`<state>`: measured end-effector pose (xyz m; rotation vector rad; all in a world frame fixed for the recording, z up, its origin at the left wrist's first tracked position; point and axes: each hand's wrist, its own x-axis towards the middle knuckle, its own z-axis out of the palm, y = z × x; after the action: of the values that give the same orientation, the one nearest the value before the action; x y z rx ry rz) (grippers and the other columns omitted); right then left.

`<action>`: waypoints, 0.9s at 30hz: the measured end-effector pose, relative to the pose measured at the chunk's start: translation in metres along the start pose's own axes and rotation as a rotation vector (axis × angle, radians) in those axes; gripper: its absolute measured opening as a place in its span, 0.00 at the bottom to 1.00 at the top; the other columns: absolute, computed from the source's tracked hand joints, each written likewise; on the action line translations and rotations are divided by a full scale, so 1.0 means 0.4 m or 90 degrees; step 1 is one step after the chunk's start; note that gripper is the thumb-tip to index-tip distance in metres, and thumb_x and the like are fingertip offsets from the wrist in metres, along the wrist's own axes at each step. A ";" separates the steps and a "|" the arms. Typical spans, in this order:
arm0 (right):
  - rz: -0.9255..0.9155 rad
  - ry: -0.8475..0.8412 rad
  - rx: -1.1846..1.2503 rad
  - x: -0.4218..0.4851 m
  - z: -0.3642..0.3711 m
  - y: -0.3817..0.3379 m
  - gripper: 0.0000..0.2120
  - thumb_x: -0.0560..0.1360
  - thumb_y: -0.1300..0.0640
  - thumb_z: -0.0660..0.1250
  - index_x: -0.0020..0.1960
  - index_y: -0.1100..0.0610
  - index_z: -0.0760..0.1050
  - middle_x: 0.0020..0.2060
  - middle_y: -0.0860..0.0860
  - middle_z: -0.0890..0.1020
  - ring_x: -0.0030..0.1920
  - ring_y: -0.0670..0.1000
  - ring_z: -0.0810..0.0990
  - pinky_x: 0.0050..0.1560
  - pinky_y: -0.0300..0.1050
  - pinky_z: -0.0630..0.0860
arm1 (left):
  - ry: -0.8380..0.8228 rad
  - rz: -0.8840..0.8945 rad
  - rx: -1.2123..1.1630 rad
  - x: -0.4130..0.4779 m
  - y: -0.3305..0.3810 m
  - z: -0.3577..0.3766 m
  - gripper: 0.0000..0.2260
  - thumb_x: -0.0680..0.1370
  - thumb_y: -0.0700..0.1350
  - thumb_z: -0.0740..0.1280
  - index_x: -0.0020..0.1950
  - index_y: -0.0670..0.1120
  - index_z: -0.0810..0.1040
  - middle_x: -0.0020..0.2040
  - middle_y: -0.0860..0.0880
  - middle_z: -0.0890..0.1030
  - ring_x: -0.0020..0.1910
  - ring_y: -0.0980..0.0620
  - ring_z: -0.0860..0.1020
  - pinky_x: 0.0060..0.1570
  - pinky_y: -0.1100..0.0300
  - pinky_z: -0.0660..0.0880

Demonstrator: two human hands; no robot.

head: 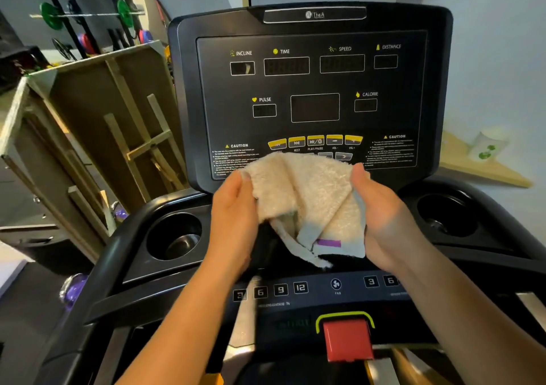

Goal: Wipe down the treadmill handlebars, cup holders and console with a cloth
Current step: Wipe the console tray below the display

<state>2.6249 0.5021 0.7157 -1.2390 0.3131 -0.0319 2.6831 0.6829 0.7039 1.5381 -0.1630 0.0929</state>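
Together, our left hand and right hand pinch opposite edges of a cream cloth (fluffy, with a purple tag), holding it before the treadmill console, between two cup holders.

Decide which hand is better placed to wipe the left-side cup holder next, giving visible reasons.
Left. The left hand grips the cloth and sits beside that cup holder; the right hand, also gripping the cloth, lies farther over and would probably have to cross the body.
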 end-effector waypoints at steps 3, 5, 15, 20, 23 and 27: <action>-0.033 0.120 0.013 -0.003 -0.026 -0.029 0.19 0.79 0.42 0.58 0.61 0.53 0.76 0.53 0.54 0.84 0.52 0.56 0.84 0.50 0.60 0.80 | 0.034 -0.112 -0.168 0.026 0.018 -0.042 0.10 0.80 0.40 0.61 0.42 0.49 0.79 0.36 0.51 0.80 0.37 0.55 0.77 0.36 0.60 0.72; -0.023 0.218 0.017 0.000 -0.054 -0.051 0.17 0.80 0.43 0.60 0.59 0.52 0.76 0.51 0.53 0.85 0.49 0.57 0.84 0.45 0.60 0.81 | 0.038 -0.141 -0.158 0.037 0.027 -0.075 0.10 0.80 0.40 0.62 0.39 0.48 0.75 0.32 0.51 0.77 0.35 0.54 0.75 0.35 0.63 0.71; 0.026 0.245 -0.597 0.019 -0.192 0.005 0.05 0.75 0.53 0.70 0.48 0.53 0.81 0.46 0.53 0.84 0.45 0.52 0.81 0.46 0.47 0.76 | 0.003 -0.188 0.322 0.070 -0.119 -0.175 0.09 0.79 0.38 0.63 0.42 0.47 0.79 0.29 0.52 0.81 0.28 0.54 0.78 0.29 0.62 0.70; -0.049 0.173 -0.848 0.004 -0.180 0.036 0.11 0.73 0.51 0.73 0.53 0.51 0.79 0.46 0.48 0.81 0.42 0.49 0.79 0.49 0.42 0.74 | 0.081 -0.067 0.450 0.052 -0.114 -0.158 0.05 0.78 0.40 0.65 0.50 0.49 0.77 0.42 0.53 0.79 0.41 0.57 0.75 0.37 0.64 0.68; 0.031 0.101 -0.873 -0.007 -0.166 0.048 0.14 0.71 0.40 0.70 0.49 0.48 0.80 0.49 0.46 0.83 0.48 0.48 0.80 0.50 0.44 0.74 | 0.039 -0.149 0.370 0.050 -0.105 -0.144 0.10 0.82 0.46 0.59 0.48 0.49 0.79 0.45 0.50 0.81 0.46 0.49 0.79 0.44 0.55 0.74; 0.035 0.089 -0.771 -0.014 -0.135 0.047 0.23 0.69 0.40 0.73 0.59 0.49 0.77 0.49 0.46 0.82 0.47 0.46 0.81 0.45 0.41 0.72 | 0.010 -0.157 0.335 0.035 -0.095 -0.127 0.14 0.83 0.55 0.56 0.48 0.51 0.78 0.47 0.54 0.80 0.51 0.51 0.78 0.50 0.53 0.74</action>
<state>2.6033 0.4593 0.6839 -2.4334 0.5139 0.1406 2.7052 0.7320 0.6676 2.0681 0.0736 -0.0534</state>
